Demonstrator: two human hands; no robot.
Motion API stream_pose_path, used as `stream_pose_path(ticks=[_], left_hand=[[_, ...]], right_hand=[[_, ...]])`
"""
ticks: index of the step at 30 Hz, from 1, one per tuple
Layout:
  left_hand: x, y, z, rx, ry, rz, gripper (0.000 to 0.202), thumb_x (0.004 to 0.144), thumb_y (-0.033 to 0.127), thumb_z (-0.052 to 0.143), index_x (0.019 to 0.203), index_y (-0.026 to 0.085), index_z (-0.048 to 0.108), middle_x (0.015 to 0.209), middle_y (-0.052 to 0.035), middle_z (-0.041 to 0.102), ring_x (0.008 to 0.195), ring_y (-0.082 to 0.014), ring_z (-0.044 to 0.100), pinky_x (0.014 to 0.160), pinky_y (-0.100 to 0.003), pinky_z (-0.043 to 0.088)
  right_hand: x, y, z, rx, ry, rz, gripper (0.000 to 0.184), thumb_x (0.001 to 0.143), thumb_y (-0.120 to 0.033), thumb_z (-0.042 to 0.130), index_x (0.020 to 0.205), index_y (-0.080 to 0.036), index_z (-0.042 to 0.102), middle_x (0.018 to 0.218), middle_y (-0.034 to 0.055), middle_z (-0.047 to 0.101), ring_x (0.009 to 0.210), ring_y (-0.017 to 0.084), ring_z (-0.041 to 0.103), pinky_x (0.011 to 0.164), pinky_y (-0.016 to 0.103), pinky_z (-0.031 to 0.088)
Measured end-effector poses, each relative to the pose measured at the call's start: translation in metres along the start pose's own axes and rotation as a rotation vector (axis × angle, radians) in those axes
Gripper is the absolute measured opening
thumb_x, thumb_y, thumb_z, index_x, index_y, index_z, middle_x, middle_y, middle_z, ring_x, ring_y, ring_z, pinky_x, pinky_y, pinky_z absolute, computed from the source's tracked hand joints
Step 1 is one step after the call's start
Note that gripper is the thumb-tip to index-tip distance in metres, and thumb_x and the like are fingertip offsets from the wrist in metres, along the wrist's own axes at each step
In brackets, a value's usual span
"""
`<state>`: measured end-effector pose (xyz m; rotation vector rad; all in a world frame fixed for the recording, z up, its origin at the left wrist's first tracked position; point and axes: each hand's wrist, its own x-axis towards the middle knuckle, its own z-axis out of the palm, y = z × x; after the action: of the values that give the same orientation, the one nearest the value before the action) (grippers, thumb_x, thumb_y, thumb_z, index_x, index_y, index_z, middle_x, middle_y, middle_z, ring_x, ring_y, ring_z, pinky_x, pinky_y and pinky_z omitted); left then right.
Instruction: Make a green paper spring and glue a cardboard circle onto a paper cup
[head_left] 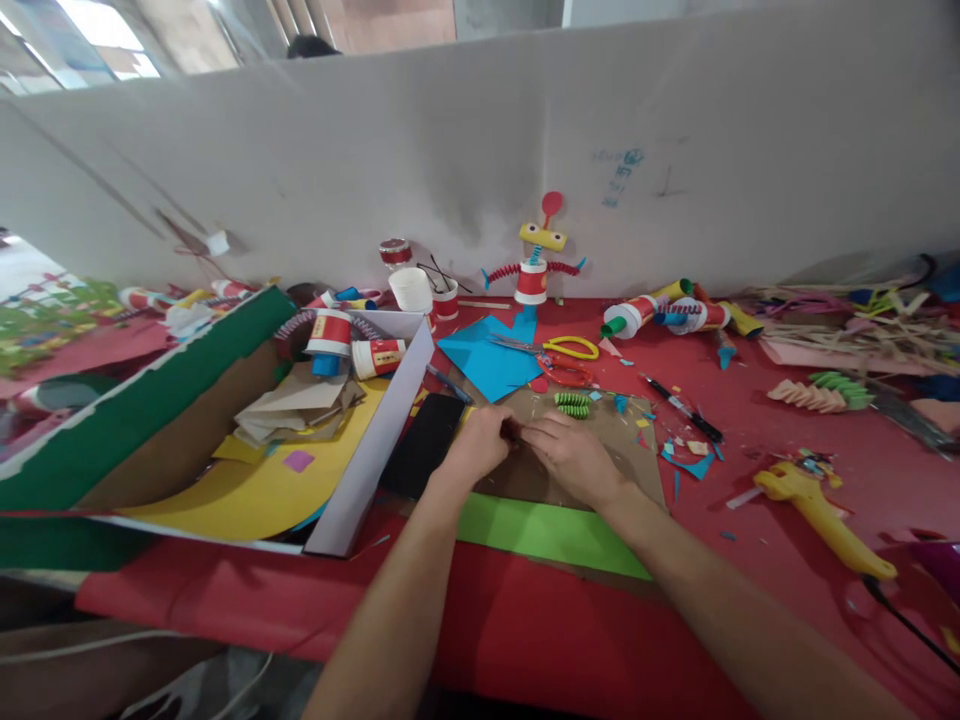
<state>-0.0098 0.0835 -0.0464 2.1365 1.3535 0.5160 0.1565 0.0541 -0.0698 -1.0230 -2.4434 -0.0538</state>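
My left hand [477, 446] and my right hand [568, 452] meet over a brown cardboard sheet [634, 440]. Fingers of both are closed around something small and dark that they mostly hide. Just beyond my right hand lies a green folded-paper spring [573, 404]. A bright green paper strip [547, 533] runs along the near side of the cardboard. To the left of my left hand is a black phone [426, 445]. Blue paper [484, 355], yellow-handled scissors [571, 347] and red-handled scissors [566, 371] lie farther back.
A box [367, 450] with coloured paper and paper cups stands left. A paper-cup figure [532, 280] stands near the grey partition [450, 150]. On the right are a yellow glue gun [825, 515] with a cord, a black marker [682, 408] and paper scraps.
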Motion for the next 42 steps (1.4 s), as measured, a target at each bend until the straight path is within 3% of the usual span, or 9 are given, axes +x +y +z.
stream_pose_path(ticks=[4,10,16,26,34,42], left_hand=[[-0.0015,-0.0001,-0.0013,-0.037,-0.001,0.003,0.020,0.061,0.003,0.055,0.075,0.016,0.061,0.072,-0.0010,0.066,0.068,-0.0134,0.060,0.062,-0.022,0.043],[-0.0060,-0.0010,-0.0041,-0.042,0.036,-0.006,0.043,0.063,0.000,0.050,0.102,0.017,0.052,0.084,-0.0038,0.068,0.082,-0.0172,0.064,0.070,-0.025,0.047],[-0.0064,-0.0027,-0.0025,-0.029,0.070,0.009,0.040,0.063,-0.005,0.045,0.094,0.018,0.057,0.084,-0.0040,0.069,0.082,-0.0152,0.064,0.072,-0.023,0.047],[-0.0047,-0.0038,0.0013,-0.047,0.248,-0.029,0.031,0.070,-0.002,0.045,0.086,0.018,0.062,0.086,-0.0024,0.069,0.081,-0.0125,0.064,0.074,-0.022,0.048],[-0.0064,0.0026,-0.0010,0.139,0.179,-0.099,0.024,0.076,0.009,0.048,0.084,0.020,0.068,0.086,-0.0050,0.071,0.084,-0.0174,0.064,0.076,-0.026,0.046],[-0.0072,0.0022,0.0020,0.208,0.227,-0.066,0.032,0.077,0.008,0.045,0.099,0.018,0.066,0.097,-0.0079,0.068,0.088,-0.0183,0.061,0.081,-0.029,0.045]], right_hand=[[-0.0004,0.0008,0.0028,0.038,0.021,0.014,0.021,0.086,-0.011,0.046,0.098,-0.011,0.063,0.088,0.0097,0.067,0.082,0.020,0.054,0.077,0.034,0.047],[0.0024,0.0022,0.0055,0.115,0.043,0.014,0.021,0.084,-0.010,0.046,0.089,-0.013,0.066,0.089,0.0095,0.066,0.086,0.021,0.054,0.080,0.037,0.048],[0.0033,0.0003,0.0072,0.133,0.014,0.013,0.024,0.083,-0.007,0.044,0.088,-0.012,0.067,0.090,0.0094,0.066,0.085,0.020,0.056,0.081,0.035,0.049],[0.0031,-0.0053,0.0085,0.130,-0.029,0.087,0.019,0.076,-0.005,0.050,0.083,-0.013,0.066,0.085,0.0080,0.065,0.085,0.020,0.055,0.081,0.033,0.046],[0.0033,-0.0028,0.0075,0.209,0.021,0.093,0.021,0.076,-0.005,0.052,0.087,-0.015,0.067,0.085,0.0066,0.065,0.092,0.020,0.052,0.083,0.033,0.044],[0.0025,0.0003,0.0085,0.200,0.013,0.106,0.017,0.078,-0.009,0.053,0.081,-0.017,0.068,0.076,0.0047,0.066,0.091,0.021,0.049,0.086,0.038,0.040]])
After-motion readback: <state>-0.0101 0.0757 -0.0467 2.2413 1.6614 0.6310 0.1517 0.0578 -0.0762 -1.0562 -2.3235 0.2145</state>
